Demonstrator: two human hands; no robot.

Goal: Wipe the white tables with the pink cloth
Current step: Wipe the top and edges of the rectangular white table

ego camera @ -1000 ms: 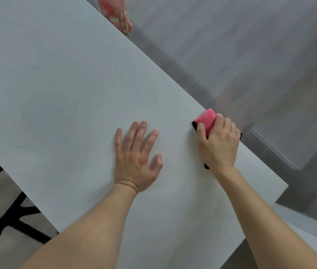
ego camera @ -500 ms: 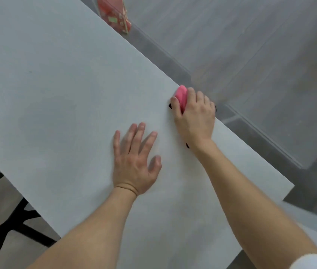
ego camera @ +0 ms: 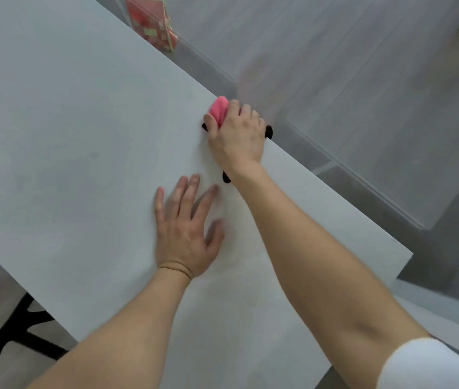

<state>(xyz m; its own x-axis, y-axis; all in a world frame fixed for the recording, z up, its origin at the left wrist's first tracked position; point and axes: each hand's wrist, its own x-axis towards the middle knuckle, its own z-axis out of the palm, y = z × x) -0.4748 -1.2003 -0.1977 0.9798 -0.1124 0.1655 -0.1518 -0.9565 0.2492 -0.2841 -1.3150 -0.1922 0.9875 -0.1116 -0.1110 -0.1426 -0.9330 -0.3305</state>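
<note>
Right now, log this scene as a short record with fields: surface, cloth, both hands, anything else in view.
surface: white table, seen from above
cloth: pink cloth, dark trim showing, mostly covered, at the table's edge
right: right hand grips the pink cloth and presses it on the table
left: left hand flat on the table, fingers spread, holding nothing
other: red printed item by the far edge, too blurred to identify; black frame below the table

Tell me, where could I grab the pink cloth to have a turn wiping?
Pinch the bunched pink hump of the cloth poking out ahead of the right hand, coming from above over the table. The hand covers the rest, right at the table's edge.
</note>
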